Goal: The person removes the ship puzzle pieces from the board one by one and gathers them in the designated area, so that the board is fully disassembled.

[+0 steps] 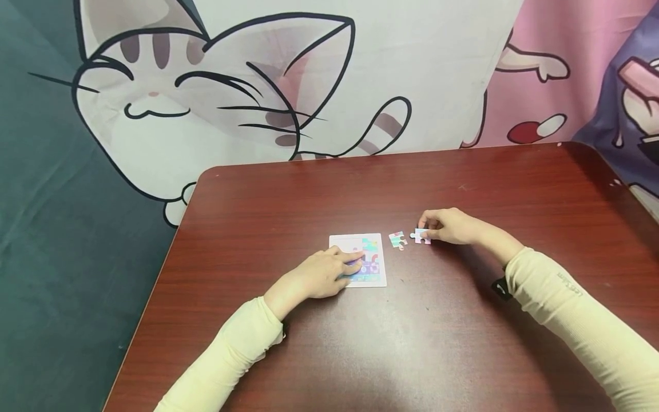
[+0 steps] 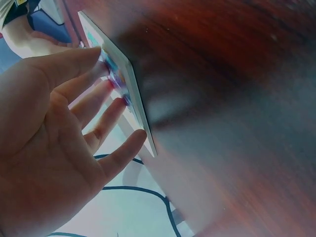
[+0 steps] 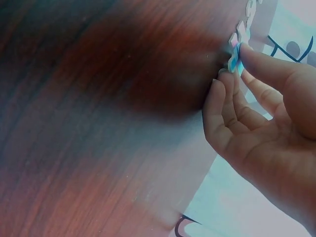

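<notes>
A square jigsaw board (image 1: 382, 269) with a white border and a colourful picture lies on the table. On its left part rests my left hand (image 1: 323, 273), fingers spread and fairly straight; in the left wrist view the fingertips (image 2: 118, 103) touch the board's face. My right hand (image 1: 451, 225) pinches a jigsaw piece (image 1: 423, 236) between thumb and fingers, just right of the board. In the right wrist view that piece (image 3: 234, 58) appears edge-on under the thumb. Between the held piece and the board lies a second jigsaw piece (image 1: 397, 240). Part of the board's picture is hidden beneath my left hand.
The dark reddish-brown table (image 1: 268, 206) extends around the board on all sides. Behind it hangs a cloth printed with a cartoon cat (image 1: 206, 86), with pink and purple cloth to the right. Pale sleeves (image 1: 242, 337) cover both forearms.
</notes>
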`<state>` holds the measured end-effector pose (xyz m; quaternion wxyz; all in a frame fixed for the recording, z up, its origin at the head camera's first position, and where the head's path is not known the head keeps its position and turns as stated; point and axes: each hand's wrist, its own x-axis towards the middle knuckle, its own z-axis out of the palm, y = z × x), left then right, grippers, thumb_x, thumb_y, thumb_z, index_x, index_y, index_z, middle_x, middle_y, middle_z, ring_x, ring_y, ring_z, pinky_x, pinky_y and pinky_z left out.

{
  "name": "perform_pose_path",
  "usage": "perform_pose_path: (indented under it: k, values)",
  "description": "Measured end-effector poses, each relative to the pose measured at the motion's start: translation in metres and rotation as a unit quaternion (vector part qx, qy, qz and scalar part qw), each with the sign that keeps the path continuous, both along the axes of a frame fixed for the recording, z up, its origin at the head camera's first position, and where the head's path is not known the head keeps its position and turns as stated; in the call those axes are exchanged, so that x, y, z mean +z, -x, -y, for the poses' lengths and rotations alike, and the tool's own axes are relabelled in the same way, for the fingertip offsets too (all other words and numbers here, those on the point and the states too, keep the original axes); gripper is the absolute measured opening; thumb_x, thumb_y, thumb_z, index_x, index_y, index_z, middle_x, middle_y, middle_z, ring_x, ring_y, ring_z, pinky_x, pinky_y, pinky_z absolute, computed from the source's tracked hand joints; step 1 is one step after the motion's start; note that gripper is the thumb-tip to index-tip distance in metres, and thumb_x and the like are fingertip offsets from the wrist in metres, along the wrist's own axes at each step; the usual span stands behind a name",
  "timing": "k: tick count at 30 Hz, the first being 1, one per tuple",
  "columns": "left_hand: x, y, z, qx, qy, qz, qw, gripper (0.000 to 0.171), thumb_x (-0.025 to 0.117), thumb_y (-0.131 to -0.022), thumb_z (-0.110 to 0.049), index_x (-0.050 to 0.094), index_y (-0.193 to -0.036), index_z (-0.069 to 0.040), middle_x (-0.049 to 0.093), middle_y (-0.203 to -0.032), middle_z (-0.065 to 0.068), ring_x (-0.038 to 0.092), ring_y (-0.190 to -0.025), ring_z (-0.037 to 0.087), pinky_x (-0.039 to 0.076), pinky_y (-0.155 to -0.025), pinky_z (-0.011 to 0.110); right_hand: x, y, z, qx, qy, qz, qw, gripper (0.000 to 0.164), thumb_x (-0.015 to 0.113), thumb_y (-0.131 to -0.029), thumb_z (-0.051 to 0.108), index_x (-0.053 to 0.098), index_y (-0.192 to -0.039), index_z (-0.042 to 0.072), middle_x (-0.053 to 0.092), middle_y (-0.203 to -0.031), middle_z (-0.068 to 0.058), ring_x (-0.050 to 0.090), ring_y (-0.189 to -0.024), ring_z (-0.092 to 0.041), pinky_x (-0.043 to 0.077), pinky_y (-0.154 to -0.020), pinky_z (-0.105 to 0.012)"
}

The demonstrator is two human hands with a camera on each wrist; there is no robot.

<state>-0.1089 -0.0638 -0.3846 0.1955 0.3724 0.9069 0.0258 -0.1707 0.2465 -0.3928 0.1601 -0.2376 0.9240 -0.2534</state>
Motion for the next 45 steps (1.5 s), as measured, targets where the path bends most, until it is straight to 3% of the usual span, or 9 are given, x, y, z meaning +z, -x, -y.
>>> perform_pose_path:
  k: [11,14,22,27,33,45]
  values:
    - [-0.001,0.001,0.0,0.0,0.0,-0.003,1.0,0.045,0.05,-0.095,-0.022,0.043,-0.139,-0.025,0.026,-0.15,-0.016,0.043,-0.118,0.014,0.04,-0.094,0.036,0.001,0.001,-0.003,0.007,-0.001,0.012,1.0,0.011,0.066,-0.086,0.016,0.06,-0.094,0.013,0.058,-0.071,0.005,0.056,-0.073,-0.012,0.042,-0.068,-0.03]
    - [-0.002,-0.002,0.0,-0.005,0.0,-0.018,0.9998,0.044,0.049,-0.096,-0.025,0.043,-0.14,-0.024,0.028,-0.15,-0.015,0.044,-0.118,0.015,0.04,-0.093,0.036,0.0,0.0,-0.003,0.005,0.003,0.014,1.0,0.013,0.068,-0.085,0.015,0.06,-0.094,0.012,0.058,-0.071,0.005,0.056,-0.073,-0.013,0.042,-0.068,-0.03]
    - [-0.007,-0.019,-0.003,-0.055,0.02,-0.122,0.9908,0.044,0.051,-0.095,-0.025,0.048,-0.138,-0.018,0.039,-0.147,-0.005,0.048,-0.122,0.018,0.044,-0.09,0.035,-0.005,-0.006,-0.004,-0.001,-0.001,0.017,1.0,0.017,0.07,-0.081,0.013,0.06,-0.095,0.009,0.057,-0.072,0.005,0.053,-0.07,-0.012,0.041,-0.067,-0.029]
    - [-0.008,-0.02,-0.005,-0.058,0.002,-0.172,0.9834,0.041,0.057,-0.092,-0.022,0.055,-0.132,-0.016,0.046,-0.142,-0.004,0.052,-0.116,0.018,0.044,-0.088,0.033,-0.004,-0.007,-0.003,-0.013,0.005,0.005,1.0,0.018,0.071,-0.08,0.013,0.059,-0.093,0.008,0.058,-0.071,0.004,0.052,-0.068,-0.012,0.041,-0.066,-0.029]
    - [-0.008,-0.018,-0.006,-0.071,-0.018,-0.168,0.9831,0.037,0.06,-0.09,-0.019,0.06,-0.127,-0.013,0.051,-0.137,0.0,0.052,-0.115,0.02,0.04,-0.096,0.034,-0.005,-0.009,-0.003,-0.023,0.012,0.009,1.0,0.02,0.073,-0.08,0.014,0.059,-0.094,0.007,0.058,-0.072,0.004,0.054,-0.069,-0.012,0.042,-0.066,-0.03]
    - [-0.007,-0.014,-0.004,-0.034,-0.085,-0.145,0.9853,0.036,0.07,-0.081,-0.017,0.068,-0.116,-0.013,0.061,-0.125,-0.001,0.056,-0.111,0.017,0.044,-0.091,0.033,-0.001,-0.006,0.0,-0.041,0.005,0.02,0.999,0.024,0.07,-0.082,0.015,0.057,-0.099,0.004,0.059,-0.075,0.002,0.054,-0.071,-0.013,0.044,-0.069,-0.031]
